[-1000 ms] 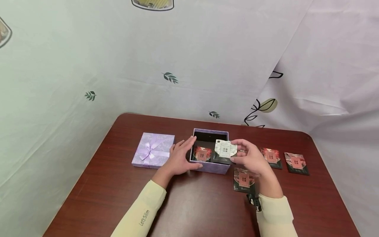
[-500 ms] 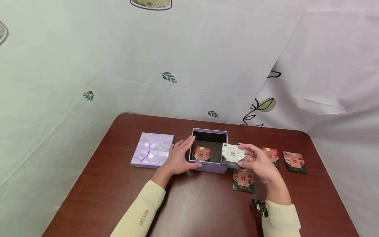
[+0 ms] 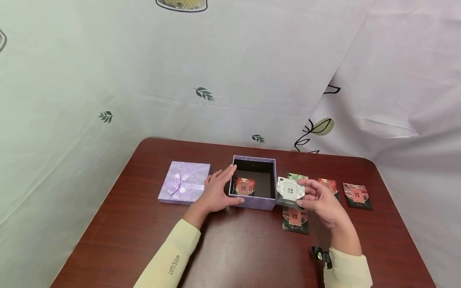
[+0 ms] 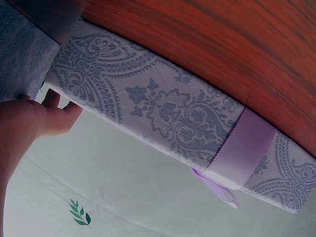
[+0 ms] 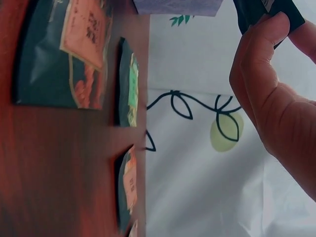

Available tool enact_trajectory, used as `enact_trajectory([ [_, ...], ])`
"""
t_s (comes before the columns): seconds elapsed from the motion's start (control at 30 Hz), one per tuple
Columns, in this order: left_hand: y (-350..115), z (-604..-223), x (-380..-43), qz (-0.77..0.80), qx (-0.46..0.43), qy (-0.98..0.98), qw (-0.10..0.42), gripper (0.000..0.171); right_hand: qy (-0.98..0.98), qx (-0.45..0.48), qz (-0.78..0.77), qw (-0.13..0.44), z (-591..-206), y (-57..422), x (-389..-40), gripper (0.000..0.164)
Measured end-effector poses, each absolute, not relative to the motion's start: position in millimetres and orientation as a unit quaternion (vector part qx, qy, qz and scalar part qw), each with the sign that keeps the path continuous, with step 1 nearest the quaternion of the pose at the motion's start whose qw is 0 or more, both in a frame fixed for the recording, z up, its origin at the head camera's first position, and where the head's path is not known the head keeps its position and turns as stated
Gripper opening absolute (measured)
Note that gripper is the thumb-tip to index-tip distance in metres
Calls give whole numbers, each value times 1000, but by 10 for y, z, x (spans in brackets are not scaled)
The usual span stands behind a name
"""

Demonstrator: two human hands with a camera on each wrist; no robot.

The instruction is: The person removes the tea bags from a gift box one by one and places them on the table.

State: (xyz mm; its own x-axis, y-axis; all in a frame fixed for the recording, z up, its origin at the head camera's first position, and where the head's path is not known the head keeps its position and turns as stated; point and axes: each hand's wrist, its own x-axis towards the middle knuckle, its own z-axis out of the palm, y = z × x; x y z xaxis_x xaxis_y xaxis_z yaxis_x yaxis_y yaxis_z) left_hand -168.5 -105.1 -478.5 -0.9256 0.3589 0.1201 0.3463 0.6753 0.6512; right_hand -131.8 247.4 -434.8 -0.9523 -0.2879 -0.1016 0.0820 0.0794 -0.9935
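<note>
My right hand pinches a white-and-black sachet by its right edge, just right of the purple box. In the right wrist view the dark corner of that sachet shows between thumb and fingers. The box stands uncovered with a dark interior, and a red-and-black sachet lies inside at its front left. My left hand rests at the box's left side, fingers spread and thumb along the front wall. Beside that hand lies the patterned lid with a lilac ribbon bow; its side fills the left wrist view.
Red-and-black sachets lie on the brown table: one in front of the box, one partly behind the right hand, one farther right. A green sachet lies behind the held one. A pale curtain hangs behind.
My right hand has moved right and slightly toward me, carrying the white-and-black sachet from over the box to beyond its right wall. The left hand stays at the box.
</note>
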Motion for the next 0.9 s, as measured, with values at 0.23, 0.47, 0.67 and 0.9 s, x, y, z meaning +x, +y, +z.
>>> enact_trajectory([
  [0.23,-1055,-4796,-1690,356,192,915,8,108,713,-69,-686,128,-4399,2611,-1238,60],
  [0.47,-1059,-4807,-1695,358,194,914,5,108,734,-48,-665,129,-4423,2789,-1168,61],
  [0.67,-1055,-4815,-1693,352,194,916,8,109,744,-49,-654,130,-4483,2905,-1129,60],
  [0.9,-1062,-4810,-1692,356,193,914,9,109,749,-35,-649,130,-4540,3003,-1100,60],
])
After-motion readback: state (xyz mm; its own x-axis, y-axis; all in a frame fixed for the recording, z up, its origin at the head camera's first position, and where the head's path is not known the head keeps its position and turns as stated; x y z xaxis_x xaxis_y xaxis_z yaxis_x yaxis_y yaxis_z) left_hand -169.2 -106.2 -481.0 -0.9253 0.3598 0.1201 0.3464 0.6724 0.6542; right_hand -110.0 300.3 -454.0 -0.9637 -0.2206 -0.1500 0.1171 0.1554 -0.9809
